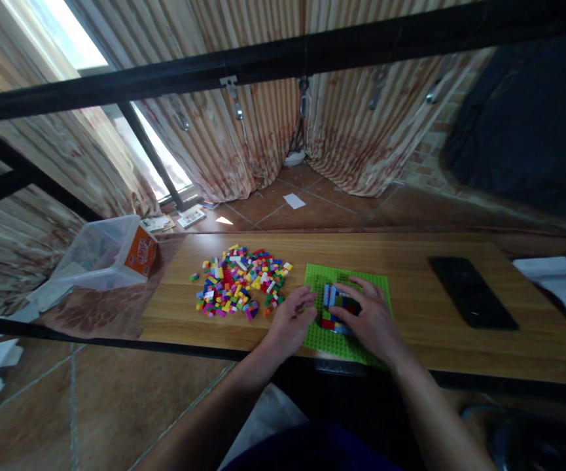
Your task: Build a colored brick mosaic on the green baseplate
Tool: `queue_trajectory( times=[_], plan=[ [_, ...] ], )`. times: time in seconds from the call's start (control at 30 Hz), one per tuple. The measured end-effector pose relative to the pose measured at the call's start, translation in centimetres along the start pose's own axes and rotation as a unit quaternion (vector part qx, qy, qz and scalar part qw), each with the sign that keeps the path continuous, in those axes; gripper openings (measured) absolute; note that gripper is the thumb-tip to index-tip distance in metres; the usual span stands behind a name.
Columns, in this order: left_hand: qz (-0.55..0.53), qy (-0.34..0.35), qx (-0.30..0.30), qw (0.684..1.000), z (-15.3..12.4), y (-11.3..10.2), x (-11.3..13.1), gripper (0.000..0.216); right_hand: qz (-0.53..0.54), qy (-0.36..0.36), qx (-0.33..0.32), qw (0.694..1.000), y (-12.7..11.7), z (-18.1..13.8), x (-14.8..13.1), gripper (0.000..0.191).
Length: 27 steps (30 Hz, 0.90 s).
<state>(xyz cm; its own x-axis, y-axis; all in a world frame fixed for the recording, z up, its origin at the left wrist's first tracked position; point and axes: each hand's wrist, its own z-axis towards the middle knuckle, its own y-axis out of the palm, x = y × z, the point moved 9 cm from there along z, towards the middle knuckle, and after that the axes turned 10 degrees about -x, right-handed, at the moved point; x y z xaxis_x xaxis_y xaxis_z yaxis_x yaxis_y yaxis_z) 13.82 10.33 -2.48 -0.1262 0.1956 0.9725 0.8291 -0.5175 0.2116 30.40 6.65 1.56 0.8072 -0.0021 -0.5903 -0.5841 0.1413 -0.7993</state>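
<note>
A bright green studded baseplate (315, 278) lies on the wooden table. Toy building bricks (328, 297) in light blue, red, green and dark colours are joined on it, partly covered by my right hand (373, 320). That hand reaches over the build from the right, thumb and fingers closed around its bricks. My left hand (290, 320) hovers at the baseplate's left edge. Its fingers are loosely bent, with a gap to the thumb and nothing visible between them. Left of it spreads a pile of loose, many-coloured bricks (236, 281).
A black phone (472, 291) lies on the right of the table (410, 255). Beyond the left end stands a clear plastic box (101, 252) with an orange label. A black metal bar (263, 62) crosses above the far side, before the curtains (258, 131). White papers (557, 281) sit at far right.
</note>
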Motion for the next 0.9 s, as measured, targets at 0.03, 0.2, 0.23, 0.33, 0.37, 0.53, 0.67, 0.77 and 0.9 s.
queue_trajectory(
  times=[0.03,0.2,0.23,0.33,0.37,0.53,0.67,0.77,0.9],
  plan=[
    [0.005,0.004,-0.007,1.0,0.1,0.3,-0.1,0.045,0.0,0.002,-0.007,1.0,0.2,0.2,0.1,0.042],
    [0.04,0.005,-0.045,0.998,0.3,1.4,-0.8,0.054,-0.003,0.008,-0.034,0.999,0.6,0.6,0.4,0.043],
    [0.049,0.008,-0.052,0.997,0.3,1.6,-0.8,0.055,-0.004,0.008,-0.042,0.999,0.7,0.7,0.5,0.043],
    [0.082,0.025,-0.069,0.994,0.2,2.1,-0.6,0.055,-0.006,0.012,-0.07,0.997,1.0,1.1,0.9,0.043],
    [0.097,0.032,-0.071,0.992,0.2,2.2,-0.4,0.056,-0.007,0.015,-0.078,0.997,1.1,1.2,1.0,0.043],
    [0.26,0.058,-0.072,0.961,-0.1,3.1,1.5,0.057,-0.011,0.03,-0.109,0.994,1.4,1.6,1.4,0.045],
    [0.44,0.07,-0.096,0.89,-0.2,4.4,2.7,0.063,-0.013,0.023,-0.111,0.993,1.5,1.7,1.3,0.044],
    [0.498,0.081,-0.119,0.855,-0.1,5.3,2.9,0.068,-0.017,0.013,-0.107,0.994,1.4,1.9,1.1,0.043],
    [0.494,0.087,-0.121,0.857,0.2,5.9,2.9,0.06,-0.021,0.003,-0.111,0.994,1.4,2.1,0.9,0.04]
  ],
)
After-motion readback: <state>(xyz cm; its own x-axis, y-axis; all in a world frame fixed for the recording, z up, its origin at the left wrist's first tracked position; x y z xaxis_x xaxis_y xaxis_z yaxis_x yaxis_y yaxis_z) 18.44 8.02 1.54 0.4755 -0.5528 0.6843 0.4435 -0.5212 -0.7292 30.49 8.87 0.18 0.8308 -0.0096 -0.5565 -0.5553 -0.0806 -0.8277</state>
